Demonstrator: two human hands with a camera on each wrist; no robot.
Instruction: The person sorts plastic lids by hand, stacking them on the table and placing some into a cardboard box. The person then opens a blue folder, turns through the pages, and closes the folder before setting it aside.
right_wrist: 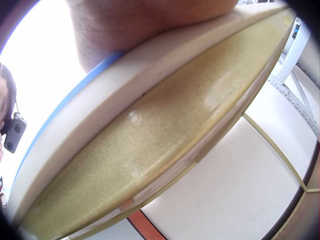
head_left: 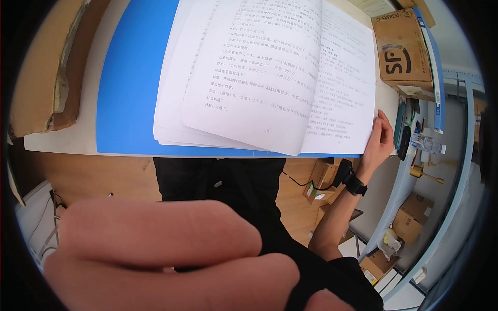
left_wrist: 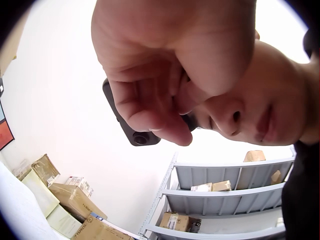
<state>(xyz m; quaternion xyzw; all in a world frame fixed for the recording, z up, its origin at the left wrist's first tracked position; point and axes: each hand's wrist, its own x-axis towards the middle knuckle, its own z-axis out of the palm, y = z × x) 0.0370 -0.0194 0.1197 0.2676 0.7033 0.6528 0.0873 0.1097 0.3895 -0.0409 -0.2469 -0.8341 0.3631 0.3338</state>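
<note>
My left hand [head_left: 171, 243] is raised close before the head camera, large and blurred at the lower left. In the left wrist view its fingers [left_wrist: 145, 112] curl in toward the thumb, in front of a person's face and a dark camera device [left_wrist: 140, 136]; nothing shows between them. My right hand [head_left: 380, 142] rests on the desk's right edge, its fingers loosely bent beside the page edge of an open stack of printed pages [head_left: 249, 93]. These pages lie on a blue mat [head_left: 124, 78], one leaf curling up in the middle.
A torn cardboard box [head_left: 36, 62] stands at the desk's left. To the right are an SF Express carton [head_left: 402, 49], a clear plastic bottle [head_left: 428, 144] and a shelf with boxes [head_left: 412, 217]. The desk's front edge [head_left: 62, 142] runs above my lap.
</note>
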